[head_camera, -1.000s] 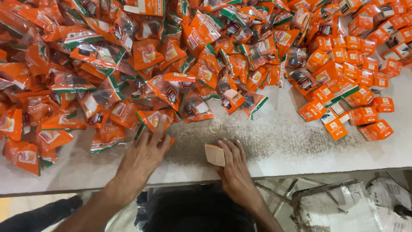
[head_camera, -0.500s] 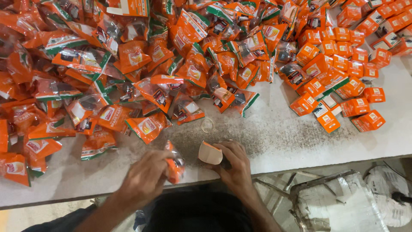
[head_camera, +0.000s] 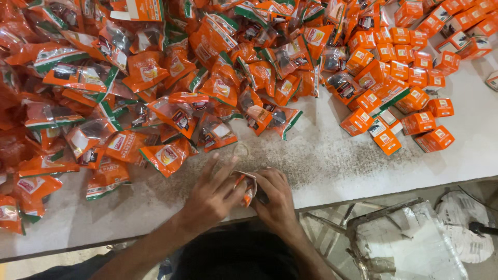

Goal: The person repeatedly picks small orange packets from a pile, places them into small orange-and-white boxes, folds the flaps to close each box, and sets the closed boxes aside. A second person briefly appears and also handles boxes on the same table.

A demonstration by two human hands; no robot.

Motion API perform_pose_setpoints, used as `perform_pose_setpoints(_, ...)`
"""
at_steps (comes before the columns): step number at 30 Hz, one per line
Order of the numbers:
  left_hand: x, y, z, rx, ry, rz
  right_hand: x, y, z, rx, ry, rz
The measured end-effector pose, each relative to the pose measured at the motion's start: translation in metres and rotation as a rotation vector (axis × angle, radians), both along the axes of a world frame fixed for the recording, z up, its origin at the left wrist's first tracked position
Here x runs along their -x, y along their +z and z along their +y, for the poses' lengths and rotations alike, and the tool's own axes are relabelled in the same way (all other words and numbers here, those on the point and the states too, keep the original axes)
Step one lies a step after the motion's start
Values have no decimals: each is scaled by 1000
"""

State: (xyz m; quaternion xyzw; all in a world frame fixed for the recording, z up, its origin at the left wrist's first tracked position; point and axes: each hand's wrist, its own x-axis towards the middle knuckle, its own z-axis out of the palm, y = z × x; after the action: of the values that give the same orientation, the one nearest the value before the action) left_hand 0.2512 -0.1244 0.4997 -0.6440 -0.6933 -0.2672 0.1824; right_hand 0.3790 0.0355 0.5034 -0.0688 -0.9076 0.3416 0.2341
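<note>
Two hands meet at table (head_camera: 332, 171) near edge: left hand (head_camera: 210, 199) and right hand (head_camera: 277, 199) both closed on orange packet (head_camera: 248, 187) between them, long axis toward packet pile (head_camera: 155, 78).

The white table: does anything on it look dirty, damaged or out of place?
The white table carries a band of dark speckled grime in front of the heap of orange plastic packets, so it looks soiled. One small round clear ring lies alone, just beyond both hands. No packet looks torn.

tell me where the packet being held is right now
In the head view, the orange packet sits low centre at the table's near edge, pinched between left hand and right hand.
</note>
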Motion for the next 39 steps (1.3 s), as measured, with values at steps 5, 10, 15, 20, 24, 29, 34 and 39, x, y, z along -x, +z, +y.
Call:
perform_pose_setpoints(5, -15, 5, 16, -113, 259, -222, 0, -7, -1, -7, -15, 17)
perform_pose_setpoints(10, -14, -7, 21, -72, 265, -970, -4, -18, -1, -25, -8, 16)
perform_pose_setpoints(15, 1, -35, 28, 115, 261, -1037, -6, -29, -10, 19, -70, 144)
perform_pose_setpoints(20, -2, -50, 35, 36, 226, -846, -7, -23, -7, -150, -3, 188)
perform_pose_setpoints(24, 9, -41, 18, 40, 20, -1105, -4, -10, -10, -233, -10, 141)
perform_pose_setpoints(29, 34, -39, 7, 154, -153, -1799, -5, 2, -12, -261, 7, 123)
perform_pose_setpoints(34, 16, -49, 29, 155, 50, -1473, -2, 0, -13, -248, -30, 122)
perform_pose_setpoints(39, 2, -27, 19, -231, -117, -676, -5, -13, -10, -143, -46, 131)
